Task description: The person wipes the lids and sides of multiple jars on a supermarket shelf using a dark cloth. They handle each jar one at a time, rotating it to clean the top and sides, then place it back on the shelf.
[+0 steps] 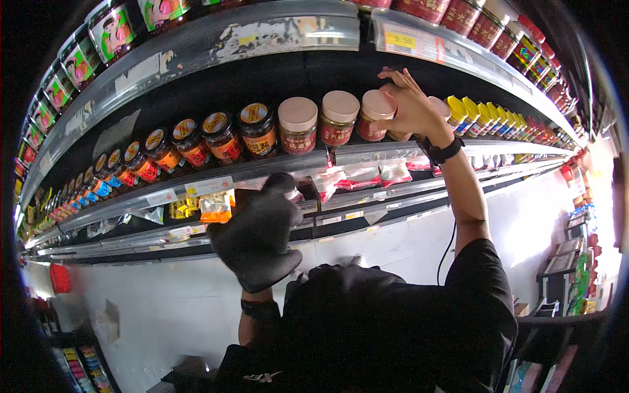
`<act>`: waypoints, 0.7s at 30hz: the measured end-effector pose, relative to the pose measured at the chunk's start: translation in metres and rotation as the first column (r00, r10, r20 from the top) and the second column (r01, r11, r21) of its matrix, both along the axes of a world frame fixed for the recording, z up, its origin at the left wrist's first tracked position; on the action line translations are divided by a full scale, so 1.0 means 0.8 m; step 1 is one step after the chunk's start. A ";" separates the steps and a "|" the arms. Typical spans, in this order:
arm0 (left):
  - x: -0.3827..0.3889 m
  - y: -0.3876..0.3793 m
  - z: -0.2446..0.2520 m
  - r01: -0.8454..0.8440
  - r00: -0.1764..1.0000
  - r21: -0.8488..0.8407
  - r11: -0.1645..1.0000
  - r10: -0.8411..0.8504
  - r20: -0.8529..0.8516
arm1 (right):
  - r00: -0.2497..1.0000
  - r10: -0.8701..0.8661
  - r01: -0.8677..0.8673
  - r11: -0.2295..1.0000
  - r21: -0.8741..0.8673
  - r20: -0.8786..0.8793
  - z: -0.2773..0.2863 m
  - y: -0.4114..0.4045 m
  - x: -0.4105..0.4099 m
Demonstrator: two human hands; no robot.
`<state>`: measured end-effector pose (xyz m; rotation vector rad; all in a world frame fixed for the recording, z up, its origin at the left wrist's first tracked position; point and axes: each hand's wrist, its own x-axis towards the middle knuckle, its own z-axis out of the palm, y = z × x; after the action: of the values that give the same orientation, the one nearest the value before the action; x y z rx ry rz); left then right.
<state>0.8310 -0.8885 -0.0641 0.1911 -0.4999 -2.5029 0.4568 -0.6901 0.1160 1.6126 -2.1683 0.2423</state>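
My right hand (415,110) is bare and curls around the right side of a glass jar (369,128) with a pale pink lid. Its thumb lies across the jar's front and its fingers reach behind the lid. Two more pink-lidded jars (338,118) stand to the left, with red labels. Another pink lid (439,107) shows partly behind my right hand. My left hand (260,231) is covered by something dark grey, a glove or a cloth, and is blurred. It hovers in front of the lower shelf, below the black-lidded sauce jars (257,130); its grip cannot be made out.
Yellow-lidded jars (457,110) continue to the right along the shelf. Above hangs a shelf edge (290,34) with worn label strips and more jars. Plastic-wrapped packets (363,176) fill the lower shelf. Pale floor (172,304) lies below, and stacked goods (570,245) stand at far right.
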 end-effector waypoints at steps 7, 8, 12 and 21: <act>0.064 -0.048 -0.012 -0.256 0.966 0.078 0.964 0.252 0.055 | 0.940 -0.337 0.273 0.843 0.464 0.058 0.031 -0.037 0.033; 0.066 -0.048 -0.013 -0.276 0.960 0.074 0.958 0.271 0.065 | 0.939 -0.339 0.276 0.838 0.470 0.053 0.031 -0.042 0.039; 0.062 -0.043 -0.014 -0.273 0.961 0.057 0.960 0.269 0.058 | 0.987 -0.145 0.117 0.944 0.308 0.070 0.021 -0.077 0.052; 0.040 -0.002 -0.003 -0.043 0.995 -0.058 0.997 0.048 0.089 | 0.987 0.093 -0.092 0.996 -0.013 0.134 0.009 -0.079 0.085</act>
<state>0.8632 -0.8902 -0.0664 0.2914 -0.5946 -2.4409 0.5248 -0.7529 0.1234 1.7413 -2.1900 0.3973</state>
